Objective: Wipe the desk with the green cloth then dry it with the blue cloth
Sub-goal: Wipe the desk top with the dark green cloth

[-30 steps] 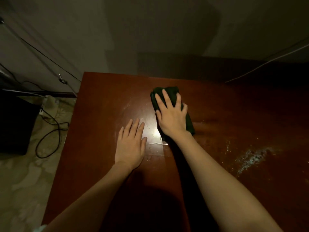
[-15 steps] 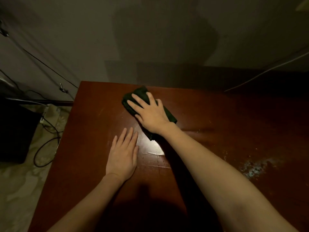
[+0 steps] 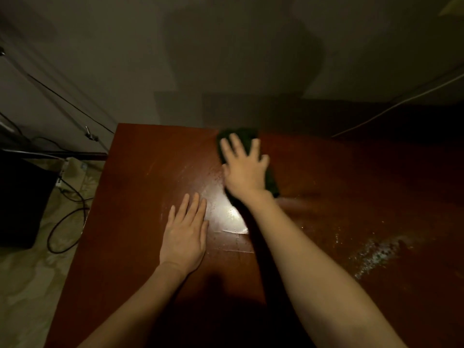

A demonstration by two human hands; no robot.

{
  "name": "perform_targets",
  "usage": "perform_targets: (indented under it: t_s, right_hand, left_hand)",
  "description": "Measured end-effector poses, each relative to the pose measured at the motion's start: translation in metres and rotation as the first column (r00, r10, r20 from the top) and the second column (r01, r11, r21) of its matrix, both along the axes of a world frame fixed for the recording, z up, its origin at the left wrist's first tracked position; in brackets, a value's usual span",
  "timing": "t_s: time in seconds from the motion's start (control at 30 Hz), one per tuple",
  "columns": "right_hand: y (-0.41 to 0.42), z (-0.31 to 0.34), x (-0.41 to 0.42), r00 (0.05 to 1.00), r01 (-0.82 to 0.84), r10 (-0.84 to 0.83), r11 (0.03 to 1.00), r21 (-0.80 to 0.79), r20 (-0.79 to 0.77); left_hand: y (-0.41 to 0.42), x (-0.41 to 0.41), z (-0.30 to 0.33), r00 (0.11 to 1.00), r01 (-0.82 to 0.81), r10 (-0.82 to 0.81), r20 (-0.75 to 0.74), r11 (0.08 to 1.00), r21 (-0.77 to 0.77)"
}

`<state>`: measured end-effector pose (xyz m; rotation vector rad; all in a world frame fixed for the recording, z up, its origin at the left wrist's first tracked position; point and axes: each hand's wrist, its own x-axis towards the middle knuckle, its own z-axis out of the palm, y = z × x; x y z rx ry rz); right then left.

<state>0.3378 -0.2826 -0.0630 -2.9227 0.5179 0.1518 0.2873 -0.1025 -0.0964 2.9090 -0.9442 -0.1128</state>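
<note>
Green cloth pinned flat under right hand, fingers spread, near surface far edge. Left hand flat, empty, nearer.

Desk: reddish-brown wood, glossy, wet-streaked. Carried on it: green cloth near the far edge, pressed flat by right hand; left hand laid flat nearer; whitish speckled patch at right.
</note>
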Motion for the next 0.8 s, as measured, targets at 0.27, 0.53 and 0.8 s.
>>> perform_targets:
  t_s: [0.27,0.53,0.8]
  right_hand:
    - [-0.012,-0.004,-0.008,0.954,-0.296,0.298,0.954,-0.047,0.043]
    - [-0.109,0.003,-0.052,0.945,0.325,-0.325,0.946,-0.024,-0.043]
    - [0.002,-0.004,-0.084,0.958,-0.284,0.286,0.953,-0.103,0.009]
  left_hand:
    - [0.001,0.002,0.001,1.0,-0.002,0.002,-0.004,1.0,-0.021]
    - [0.0,0.0,0.002,1.0,-0.005,0.005,-0.021,1.0,-0.028]
    - [-0.001,0.0,0.003,1.0,-0.002,0.002,-0.022,1.0,0.003]
